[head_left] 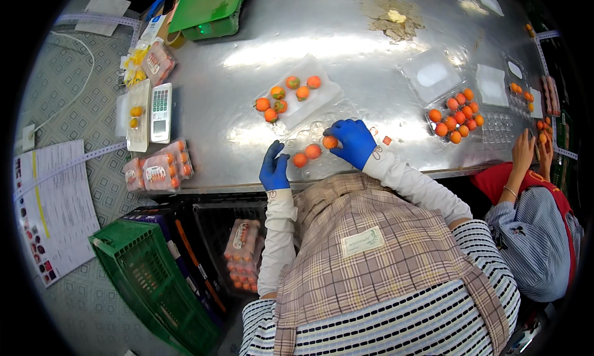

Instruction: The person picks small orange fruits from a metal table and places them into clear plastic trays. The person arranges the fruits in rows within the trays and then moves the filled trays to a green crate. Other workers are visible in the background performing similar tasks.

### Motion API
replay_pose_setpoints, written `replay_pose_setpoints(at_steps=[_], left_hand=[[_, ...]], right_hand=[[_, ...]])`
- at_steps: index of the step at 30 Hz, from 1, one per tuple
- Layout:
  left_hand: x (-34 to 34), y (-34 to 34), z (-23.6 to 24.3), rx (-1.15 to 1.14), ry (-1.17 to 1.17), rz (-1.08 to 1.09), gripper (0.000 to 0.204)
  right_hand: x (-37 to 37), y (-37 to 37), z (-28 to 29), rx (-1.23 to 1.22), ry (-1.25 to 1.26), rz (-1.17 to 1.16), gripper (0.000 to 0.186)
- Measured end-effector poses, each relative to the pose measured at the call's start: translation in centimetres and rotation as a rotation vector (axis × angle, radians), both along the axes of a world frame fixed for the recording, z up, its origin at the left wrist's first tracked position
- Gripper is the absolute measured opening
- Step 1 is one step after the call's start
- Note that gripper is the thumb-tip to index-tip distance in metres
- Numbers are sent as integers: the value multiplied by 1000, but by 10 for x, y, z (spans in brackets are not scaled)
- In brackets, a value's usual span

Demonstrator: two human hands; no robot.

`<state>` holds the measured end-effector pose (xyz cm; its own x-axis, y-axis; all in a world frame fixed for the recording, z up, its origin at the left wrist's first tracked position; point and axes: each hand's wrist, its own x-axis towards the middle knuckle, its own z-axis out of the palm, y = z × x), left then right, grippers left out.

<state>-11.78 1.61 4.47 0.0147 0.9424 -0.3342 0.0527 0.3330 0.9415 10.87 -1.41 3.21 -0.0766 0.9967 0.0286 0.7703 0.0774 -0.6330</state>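
My right hand (351, 143), in a blue glove, pinches a small round orange fruit (330, 142) over a clear plastic tray (317, 164). Two more orange fruits (306, 155) sit in the tray's near row, side by side. At the tray's left end is my left hand (275, 167), also gloved in blue, its thumb and fingers apart with nothing between them. Just beyond the tray, several orange fruits with green patches (286, 99) lie on and beside a white sheet (322, 96). The exact kind of fruit is not clear.
A white scale (161, 113) and packed fruit boxes (159, 168) stand at the left. The green machine (207, 10) is farther back. More loose fruits (458, 116) lie to the right, near a co-worker's hands (526, 150). Below the table edge stands a green crate (145, 275).
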Motion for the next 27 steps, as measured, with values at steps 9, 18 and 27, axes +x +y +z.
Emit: replay_pose_setpoints(at_steps=[9, 18, 27], left_hand=[[-23, 40, -41, 94, 209, 11, 42], [5, 113, -58, 469, 1067, -306, 52], [44, 130, -52, 556, 1327, -480, 48]], right_hand=[[-17, 11, -35, -48, -258, 103, 30], [-3, 92, -10, 107, -141, -12, 32], [-7, 140, -50, 290, -420, 18, 32]])
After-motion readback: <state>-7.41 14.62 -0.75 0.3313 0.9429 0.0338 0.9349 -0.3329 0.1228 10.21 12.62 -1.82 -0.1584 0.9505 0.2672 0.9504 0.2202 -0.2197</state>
